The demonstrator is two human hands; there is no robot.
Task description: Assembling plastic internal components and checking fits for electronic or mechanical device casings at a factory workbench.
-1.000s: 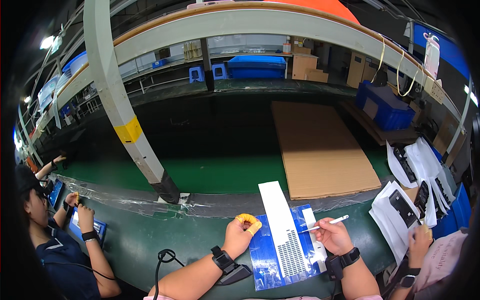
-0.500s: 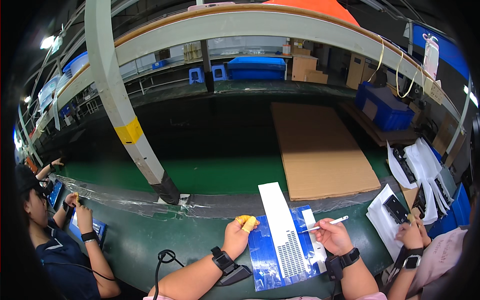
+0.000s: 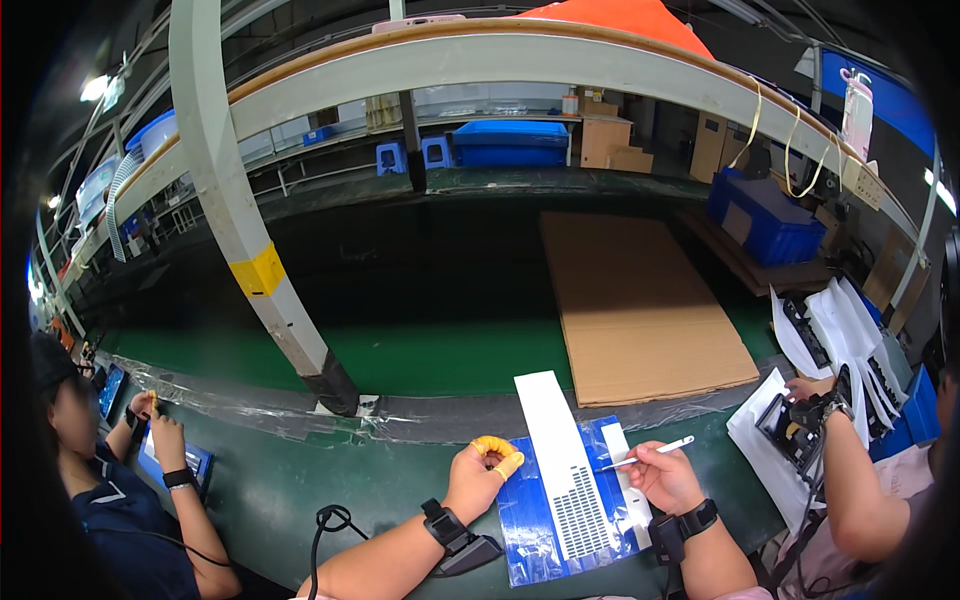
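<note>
My left hand [image 3: 482,477] has its fingers curled, with yellow finger cots [image 3: 499,452] on the fingertips, just left of a blue flat panel [image 3: 530,520] lying on the green bench. A long white perforated strip [image 3: 560,455] lies lengthwise on that panel. My right hand [image 3: 662,478] is closed around a thin white pen-like tool [image 3: 648,453], its tip pointing left toward a narrow white strip [image 3: 622,460] on the panel's right side. Black bands sit on both wrists.
A person at the left [image 3: 95,470] handles a blue panel. Another person's hand at the right [image 3: 812,400] holds a black device on white bags. A cardboard sheet [image 3: 630,300] lies on the green conveyor. A grey post [image 3: 250,230] stands ahead left. A black cable [image 3: 325,525] loops near my left arm.
The person at the right has shifted a black device and white bag further onto the bench. My own hands have barely moved.
</note>
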